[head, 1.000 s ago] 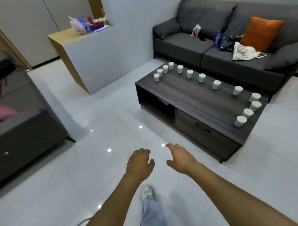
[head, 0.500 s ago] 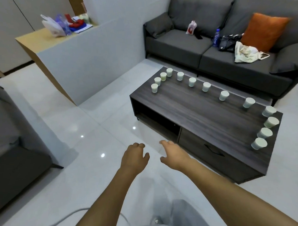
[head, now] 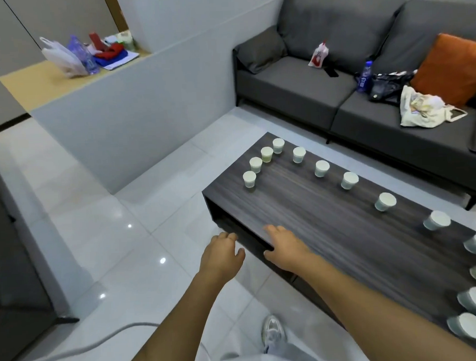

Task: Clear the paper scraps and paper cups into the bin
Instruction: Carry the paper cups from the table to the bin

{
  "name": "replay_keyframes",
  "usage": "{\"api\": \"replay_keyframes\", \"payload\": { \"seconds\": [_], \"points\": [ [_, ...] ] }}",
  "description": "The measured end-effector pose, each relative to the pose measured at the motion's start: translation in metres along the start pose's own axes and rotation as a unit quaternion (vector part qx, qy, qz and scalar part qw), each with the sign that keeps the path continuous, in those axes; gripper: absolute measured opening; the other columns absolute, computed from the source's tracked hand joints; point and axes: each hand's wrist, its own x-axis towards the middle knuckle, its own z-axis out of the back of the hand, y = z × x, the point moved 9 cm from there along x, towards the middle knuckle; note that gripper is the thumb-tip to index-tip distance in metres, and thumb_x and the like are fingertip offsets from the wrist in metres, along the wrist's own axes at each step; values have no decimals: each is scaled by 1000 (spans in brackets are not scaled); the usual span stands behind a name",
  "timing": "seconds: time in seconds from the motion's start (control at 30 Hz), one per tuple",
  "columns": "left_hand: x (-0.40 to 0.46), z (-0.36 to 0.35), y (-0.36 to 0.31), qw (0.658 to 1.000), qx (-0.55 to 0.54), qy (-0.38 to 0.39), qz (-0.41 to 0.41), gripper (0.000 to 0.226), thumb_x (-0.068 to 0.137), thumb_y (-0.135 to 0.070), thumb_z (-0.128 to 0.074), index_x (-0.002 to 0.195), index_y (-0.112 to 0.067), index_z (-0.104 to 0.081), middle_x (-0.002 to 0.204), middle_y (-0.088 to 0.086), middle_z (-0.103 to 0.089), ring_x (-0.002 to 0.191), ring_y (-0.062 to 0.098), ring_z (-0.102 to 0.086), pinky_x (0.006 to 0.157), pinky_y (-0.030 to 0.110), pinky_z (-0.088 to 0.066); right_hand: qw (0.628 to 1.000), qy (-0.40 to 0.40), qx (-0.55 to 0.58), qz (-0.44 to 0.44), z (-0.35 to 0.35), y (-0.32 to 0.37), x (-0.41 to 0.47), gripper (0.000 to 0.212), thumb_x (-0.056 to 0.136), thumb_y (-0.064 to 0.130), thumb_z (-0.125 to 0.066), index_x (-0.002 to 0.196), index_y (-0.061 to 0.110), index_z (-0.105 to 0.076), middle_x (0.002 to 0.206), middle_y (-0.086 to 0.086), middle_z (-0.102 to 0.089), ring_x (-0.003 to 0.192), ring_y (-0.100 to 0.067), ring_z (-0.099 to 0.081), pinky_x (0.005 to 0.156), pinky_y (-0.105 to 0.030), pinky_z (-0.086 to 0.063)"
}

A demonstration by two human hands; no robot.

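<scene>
Approach step, judged: left hand point(head: 221, 256) and right hand point(head: 284, 246), both relaxed and empty, at the coffee table's point(head: 301, 213) near edge; paper cups point(head: 321, 168) line its far and right edges, needing a reach.

Both your bare forearms reach forward from the bottom of the view, side by side and nearly parallel. Your left hand point(head: 221, 256) hangs palm down with the fingers loosely curled and the thumb out to the right, holding nothing. Your right hand point(head: 286, 246) is also palm down, fingers relaxed and slightly spread, thumb pointing left toward the other hand, and it grips nothing. The two hands sit near each other but apart, at about the same height.
</scene>
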Motion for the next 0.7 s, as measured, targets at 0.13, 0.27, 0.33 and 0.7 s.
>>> {"api": "replay_keyframes", "payload": {
  "seconds": [0.13,0.27,0.33,0.7],
  "points": [
    [63,7,-8,1000,-7,14,2,40,94,-36,-48,128,-15,-51,128,3,-53,118,20,-47,92,32,-45,1000,19,0,-15,30,-14,56,66,92,28,-58,148,22,-24,144,-5,-37,130,-25,-40,102,-40,-43],
    [128,12,-4,999,-16,33,1,36,93,-35,-49,122,-16,-55,124,4,-56,115,21,-49,91,33,-46,999,35,2,-34,51,-22,114,65,91,26,-57,148,22,-25,142,-6,-37,130,-25,-39,101,-38,-42],
    [162,15,0,999,-17,47,-1,33,92,-34,-50,119,-16,-56,123,4,-57,113,22,-50,93,35,-48,998,40,4,-46,59,-24,145,63,92,26,-57,147,20,-26,142,-6,-37,130,-25,-40,101,-38,-43],
    [372,48,34,992,18,123,-31,41,93,-32,-48,131,-16,-48,130,6,-50,118,23,-47,96,34,-44,987,58,55,-138,100,-20,326,60,91,29,-57,143,18,-31,140,-9,-39,127,-28,-43,101,-41,-44]
  ]
}}
